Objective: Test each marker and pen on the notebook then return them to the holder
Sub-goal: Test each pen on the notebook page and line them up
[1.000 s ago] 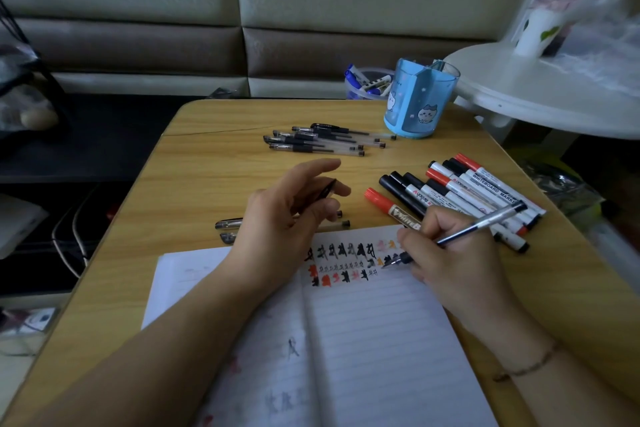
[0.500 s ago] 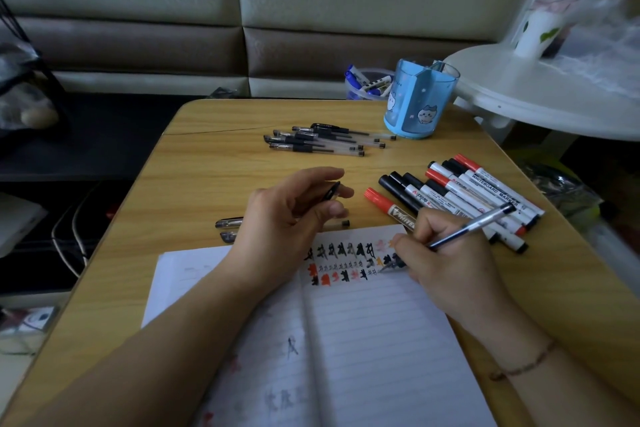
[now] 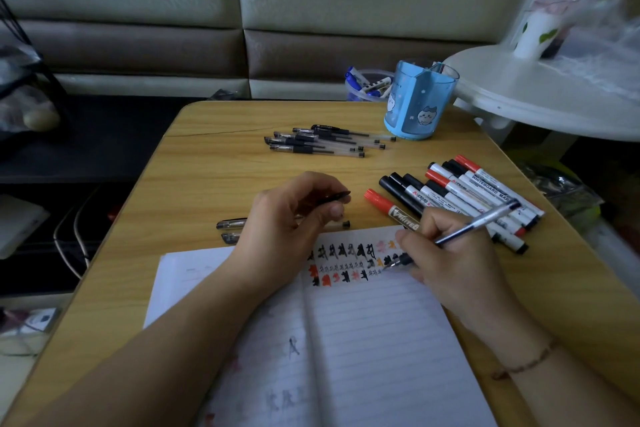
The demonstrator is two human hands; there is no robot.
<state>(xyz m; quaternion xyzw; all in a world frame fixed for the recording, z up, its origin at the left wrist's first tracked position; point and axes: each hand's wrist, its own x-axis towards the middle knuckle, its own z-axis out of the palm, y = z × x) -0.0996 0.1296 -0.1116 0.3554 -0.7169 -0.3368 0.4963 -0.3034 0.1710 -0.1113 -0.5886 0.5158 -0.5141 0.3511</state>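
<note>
1. Gripping a clear-barrelled gel pen (image 3: 474,224), the right hand (image 3: 457,263) sets its tip on the top lines of the open notebook (image 3: 374,350), among rows of black and red test marks.
2. Left hand (image 3: 291,218): rests on the notebook's upper left page, fingers pinching a black pen cap (image 3: 334,197).
3. Whiteboard markers (image 3: 464,199), black- and red-capped: a row lying on the wooden table (image 3: 214,166), just right of the notebook's top edge.
4. Gel pens (image 3: 325,142), capped: a loose pile well beyond the notebook.
5. Blue holder (image 3: 417,100), cartoon print: upright at the table's far edge, right of the pile.
6. Two more pens (image 3: 232,230): partly hidden under the left hand.
</note>
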